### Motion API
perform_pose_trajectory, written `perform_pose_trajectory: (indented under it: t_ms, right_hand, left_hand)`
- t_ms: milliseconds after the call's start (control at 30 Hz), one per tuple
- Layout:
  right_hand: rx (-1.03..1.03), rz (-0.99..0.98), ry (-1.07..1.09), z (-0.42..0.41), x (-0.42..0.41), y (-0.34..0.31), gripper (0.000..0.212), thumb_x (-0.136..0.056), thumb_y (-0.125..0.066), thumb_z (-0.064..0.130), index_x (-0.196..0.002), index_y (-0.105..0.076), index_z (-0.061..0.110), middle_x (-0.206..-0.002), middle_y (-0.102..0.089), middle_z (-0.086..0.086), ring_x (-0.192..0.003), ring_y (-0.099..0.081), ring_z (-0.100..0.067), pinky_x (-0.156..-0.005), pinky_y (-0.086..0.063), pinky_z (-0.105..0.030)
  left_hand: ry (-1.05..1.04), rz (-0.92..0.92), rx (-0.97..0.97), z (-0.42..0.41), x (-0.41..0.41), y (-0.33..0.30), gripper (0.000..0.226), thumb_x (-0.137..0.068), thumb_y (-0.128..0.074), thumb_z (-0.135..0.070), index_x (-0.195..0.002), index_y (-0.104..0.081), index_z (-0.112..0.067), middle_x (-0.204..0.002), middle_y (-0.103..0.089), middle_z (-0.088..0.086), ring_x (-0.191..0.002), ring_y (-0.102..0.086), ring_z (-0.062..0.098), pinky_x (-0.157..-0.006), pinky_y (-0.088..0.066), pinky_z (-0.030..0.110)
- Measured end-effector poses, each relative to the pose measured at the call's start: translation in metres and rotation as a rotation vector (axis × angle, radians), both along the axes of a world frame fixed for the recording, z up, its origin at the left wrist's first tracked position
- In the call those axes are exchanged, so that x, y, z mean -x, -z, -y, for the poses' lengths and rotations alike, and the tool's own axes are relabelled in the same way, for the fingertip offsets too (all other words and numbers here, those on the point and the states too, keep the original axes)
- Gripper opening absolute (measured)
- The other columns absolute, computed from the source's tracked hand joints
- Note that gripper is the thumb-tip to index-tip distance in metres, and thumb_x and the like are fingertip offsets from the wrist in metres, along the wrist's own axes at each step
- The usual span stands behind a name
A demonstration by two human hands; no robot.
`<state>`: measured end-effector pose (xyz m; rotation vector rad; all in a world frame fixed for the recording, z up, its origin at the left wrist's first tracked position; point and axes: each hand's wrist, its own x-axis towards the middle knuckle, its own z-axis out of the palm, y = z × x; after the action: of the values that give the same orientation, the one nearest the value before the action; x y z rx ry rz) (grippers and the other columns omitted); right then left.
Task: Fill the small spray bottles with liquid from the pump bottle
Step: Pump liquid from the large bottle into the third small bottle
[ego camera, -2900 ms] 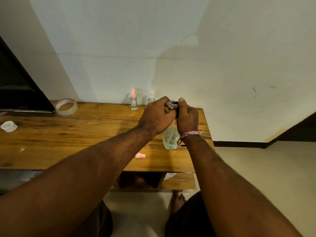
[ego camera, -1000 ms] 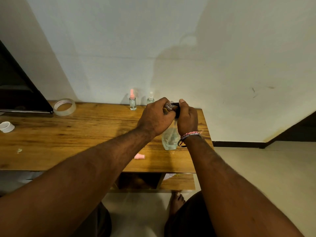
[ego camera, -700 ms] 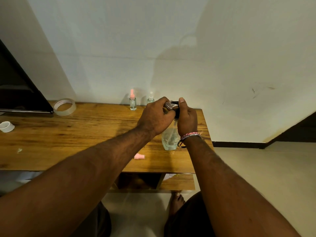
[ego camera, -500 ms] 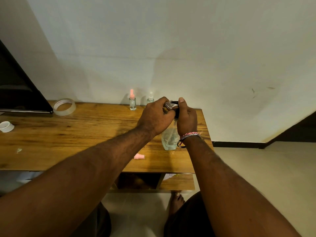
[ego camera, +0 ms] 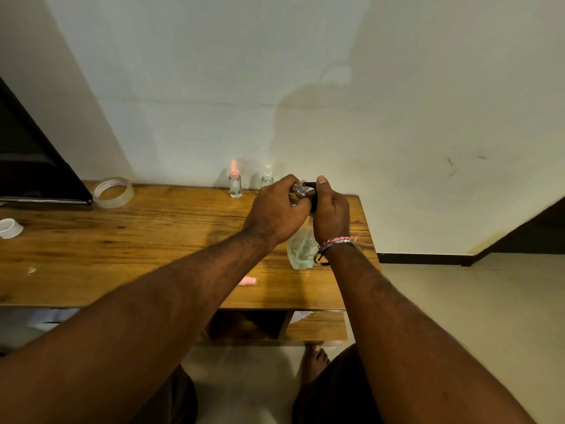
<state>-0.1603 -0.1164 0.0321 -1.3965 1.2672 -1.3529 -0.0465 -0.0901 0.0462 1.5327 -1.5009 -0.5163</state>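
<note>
Curling left-hand fingers (ego camera: 290, 191) round small bottle (ego camera: 299, 189) beside pump nozzle (ego camera: 310, 185).

Small bottle (ego camera: 298, 190) and pump head (ego camera: 312, 194) mostly behind both hands' grip.

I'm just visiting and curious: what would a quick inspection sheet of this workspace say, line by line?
Surface: wooden table against a pale wall, with a shelf below.
Job's things: clear pump bottle standing near the table's right edge; a small open bottle held at its black spout; two capped spray bottles at the wall, one pink-topped, one white-topped; a loose pink cap lying on the table.
Clutter: tape roll, small white ring, a pale scrap.
Hands: left hand grips the small bottle; right hand grips the pump head, thumb on top.
Cables: nothing seen.
Surroundings: dark screen at left, tiled floor, the person's bare foot.
</note>
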Motion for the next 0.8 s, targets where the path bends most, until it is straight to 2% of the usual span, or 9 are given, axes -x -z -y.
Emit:
perform_pose_trajectory:
  t_ms: [100,267,400,500,633,800]
  right_hand:
    - [0.001,-0.006,-0.008,0.0018,0.0000,0.0009,0.065,-0.093,-0.041,0.066,-0.074,-0.077,0.015,-0.071,-0.073,-0.008,-0.073,-0.071,-0.020,-0.067,-0.057,-0.030]
    - [0.003,-0.008,-0.003,0.0027,0.0005,0.0042,0.057,-0.101,-0.043,0.054,-0.072,-0.076,0.018,-0.067,-0.072,-0.002,-0.067,-0.068,-0.010,-0.063,-0.053,-0.021]
    - [0.009,-0.008,-0.003,0.0041,0.0010,0.0043,0.061,-0.102,-0.043,0.052,-0.076,-0.076,0.008,-0.069,-0.072,-0.011,-0.066,-0.067,-0.012,-0.060,-0.054,-0.019]
    - [0.021,-0.014,0.001,0.0042,0.0019,0.0046,0.060,-0.105,-0.043,0.047,-0.076,-0.076,0.006,-0.070,-0.072,-0.013,-0.066,-0.067,-0.013,-0.062,-0.055,-0.023]
    - [0.032,-0.034,0.011,0.0052,0.0013,0.0050,0.061,-0.099,-0.041,0.052,-0.078,-0.076,0.007,-0.072,-0.072,-0.015,-0.074,-0.069,-0.029,-0.066,-0.056,-0.037]
    - [0.044,-0.056,0.026,0.0064,0.0008,0.0056,0.062,-0.098,-0.040,0.054,-0.076,-0.075,0.008,-0.070,-0.070,-0.014,-0.073,-0.067,-0.032,-0.066,-0.055,-0.045]
  left_hand:
    - [-0.001,-0.019,-0.004,-0.0004,-0.0011,-0.0007,0.010,-0.096,-0.070,-0.026,-0.103,-0.069,-0.018,-0.080,-0.071,-0.008,-0.073,-0.067,0.010,-0.061,-0.051,0.024]
    - [0.001,-0.011,-0.011,-0.0006,-0.0020,-0.0011,0.009,-0.096,-0.070,-0.027,-0.102,-0.069,-0.019,-0.080,-0.072,-0.008,-0.073,-0.068,0.011,-0.062,-0.056,0.031]
    - [0.008,-0.016,-0.017,-0.0002,-0.0019,-0.0023,0.009,-0.097,-0.069,-0.026,-0.103,-0.069,-0.020,-0.081,-0.071,-0.009,-0.073,-0.067,0.009,-0.063,-0.055,0.028]
    - [0.014,-0.018,-0.015,-0.0008,-0.0011,-0.0037,0.008,-0.097,-0.069,-0.025,-0.103,-0.069,-0.019,-0.080,-0.070,-0.009,-0.072,-0.067,0.009,-0.062,-0.053,0.025]
    - [0.028,0.018,-0.010,-0.0018,-0.0016,-0.0059,0.009,-0.097,-0.069,-0.026,-0.103,-0.069,-0.021,-0.081,-0.070,-0.012,-0.074,-0.067,0.007,-0.064,-0.057,0.029]
    - [0.033,0.036,-0.009,-0.0022,-0.0031,-0.0046,0.008,-0.097,-0.069,-0.026,-0.103,-0.067,-0.021,-0.082,-0.068,-0.011,-0.076,-0.066,0.009,-0.066,-0.058,0.032]
